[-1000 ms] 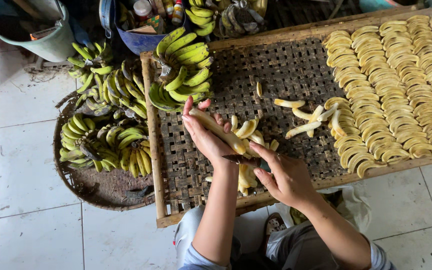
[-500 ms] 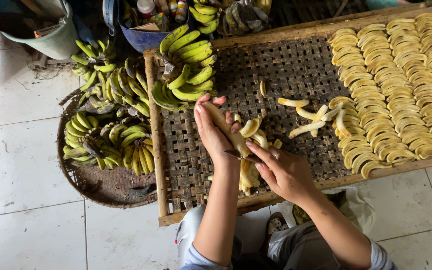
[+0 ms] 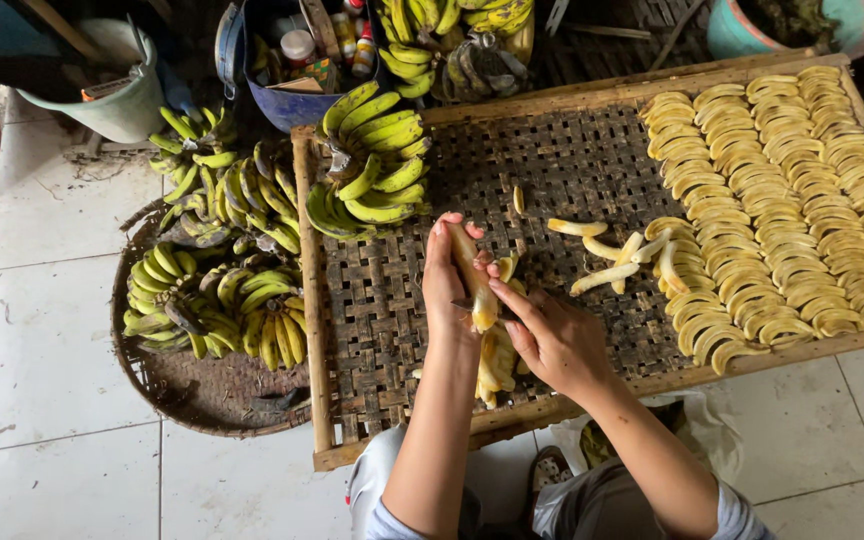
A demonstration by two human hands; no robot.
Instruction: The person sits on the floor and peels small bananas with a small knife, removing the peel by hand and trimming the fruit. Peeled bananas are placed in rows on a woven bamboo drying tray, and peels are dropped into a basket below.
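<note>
My left hand (image 3: 445,290) cups a peeled banana (image 3: 474,278) upright over the woven tray (image 3: 572,180); my right hand (image 3: 552,335) pinches a small blade at its lower end. Best to slice lengthwise slowly, blade away from my left fingers, banana steady.

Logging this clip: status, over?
Left hand holds pale peeled banana. Right hand slicing it, blade barely visible. Woven bamboo tray underneath. Nothing obstructing.

Green banana bunches (image 3: 217,300) fill a round basket (image 3: 202,400) beside a pale bucket (image 3: 117,95).

Small labelled bottles/jars (image 3: 298,46) & a flat packet (image 3: 304,76) crammed in blue tub (image 3: 252,90), top centre-left.
</note>
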